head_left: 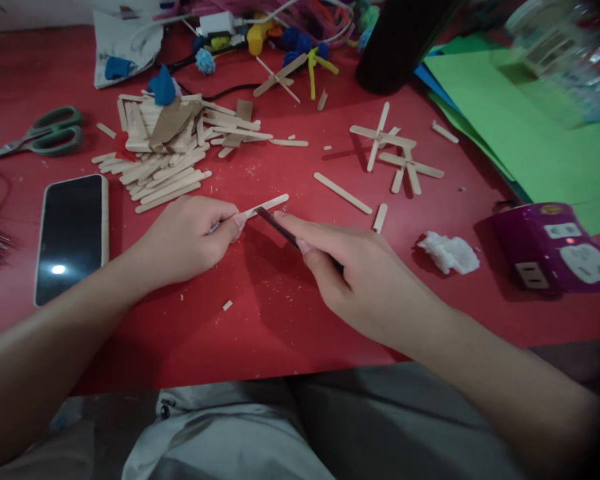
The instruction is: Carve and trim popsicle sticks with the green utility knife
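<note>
Between the thumb and fingers of my left hand (pixel 200 230) is one end of a popsicle stick (pixel 275 202), its free end pointing right and away from me. My right hand (pixel 360 273) grips a dark, narrow knife-like tool (pixel 280 229). The tool's tip meets the stick just beyond my left fingertips. Whether it has cut into the wood, I cannot tell. A loose popsicle stick (pixel 343 193) and a short stick piece (pixel 379 218) lie beyond my right hand. Small wood shavings and a chip (pixel 227 305) are scattered on the red tabletop (pixel 200 347).
A pile of popsicle sticks (pixel 170 177) lies beyond my left hand, with crossed stick pieces (pixel 380 137) further right. Scissors (pixel 55 131) and a phone (pixel 73 233) are at left. A purple power socket (pixel 545 230), crumpled white tissue (pixel 450 253) and green paper (pixel 525 113) lie right.
</note>
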Available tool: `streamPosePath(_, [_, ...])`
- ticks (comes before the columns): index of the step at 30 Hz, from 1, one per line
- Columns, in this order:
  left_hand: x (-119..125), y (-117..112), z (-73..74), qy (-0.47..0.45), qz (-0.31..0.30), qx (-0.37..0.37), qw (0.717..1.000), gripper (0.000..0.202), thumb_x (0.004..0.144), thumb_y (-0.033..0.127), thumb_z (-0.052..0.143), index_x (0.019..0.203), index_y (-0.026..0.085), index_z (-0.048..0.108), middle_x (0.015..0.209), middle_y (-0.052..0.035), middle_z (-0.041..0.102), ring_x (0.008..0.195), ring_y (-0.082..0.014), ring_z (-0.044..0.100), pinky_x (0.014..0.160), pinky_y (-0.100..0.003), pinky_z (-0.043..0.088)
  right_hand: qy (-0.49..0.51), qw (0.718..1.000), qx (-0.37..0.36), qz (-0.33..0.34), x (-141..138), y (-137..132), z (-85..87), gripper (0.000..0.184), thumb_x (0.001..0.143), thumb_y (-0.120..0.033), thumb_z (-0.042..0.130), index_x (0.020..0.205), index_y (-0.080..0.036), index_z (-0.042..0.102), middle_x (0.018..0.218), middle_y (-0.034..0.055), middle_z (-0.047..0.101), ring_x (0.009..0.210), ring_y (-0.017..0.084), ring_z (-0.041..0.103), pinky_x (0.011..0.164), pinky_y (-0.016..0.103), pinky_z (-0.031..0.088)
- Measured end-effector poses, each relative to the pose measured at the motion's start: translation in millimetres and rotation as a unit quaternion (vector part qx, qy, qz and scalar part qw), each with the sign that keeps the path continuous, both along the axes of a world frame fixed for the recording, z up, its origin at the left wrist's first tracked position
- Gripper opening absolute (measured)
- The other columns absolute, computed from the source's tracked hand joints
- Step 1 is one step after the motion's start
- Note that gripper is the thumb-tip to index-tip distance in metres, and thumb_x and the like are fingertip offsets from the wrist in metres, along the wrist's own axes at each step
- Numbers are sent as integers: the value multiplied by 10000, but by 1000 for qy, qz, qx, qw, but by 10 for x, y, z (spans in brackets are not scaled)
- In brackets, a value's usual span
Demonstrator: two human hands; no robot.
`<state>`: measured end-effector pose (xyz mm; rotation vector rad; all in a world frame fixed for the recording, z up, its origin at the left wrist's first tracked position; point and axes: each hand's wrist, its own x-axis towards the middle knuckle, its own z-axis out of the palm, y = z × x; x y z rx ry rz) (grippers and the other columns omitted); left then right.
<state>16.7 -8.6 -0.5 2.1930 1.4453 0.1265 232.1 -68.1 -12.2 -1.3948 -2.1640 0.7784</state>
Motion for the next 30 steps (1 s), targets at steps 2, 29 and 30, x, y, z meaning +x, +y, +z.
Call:
streamPosePath(2, [-2, 0, -1, -3, 3, -3, 1000, 348, 878, 347, 427, 570, 185, 440, 498, 21, 438, 492, -100, 384, 539, -275, 277, -2, 1000, 1, 0, 3, 0, -2, 537, 915, -103, 416, 1425, -212, 545, 1025, 55, 747, 888, 173, 705, 818, 297, 556])
streamPosePath(29, [-20, -21, -37, 31, -2, 19, 999, 331, 879, 374, 404, 627, 197, 524, 535, 4, 491, 533, -127, 409, 565, -281, 269, -18, 1000, -16, -4, -37, 11, 52, 586, 856, -62, 420, 1408, -192, 568, 910, 49, 749, 714, 152, 663, 626, 250, 511])
streamPosePath(30, [-20, -21, -38, 32, -2, 21, 999, 328, 877, 371, 405, 629, 198, 533, 533, 3, 493, 534, -129, 411, 565, -282, 269, -17, 1000, -16, -4, -37, 8, 54, 584, 857, -61, 419, 1406, -190, 570, 908, 50, 751, 709, 152, 662, 623, 249, 512])
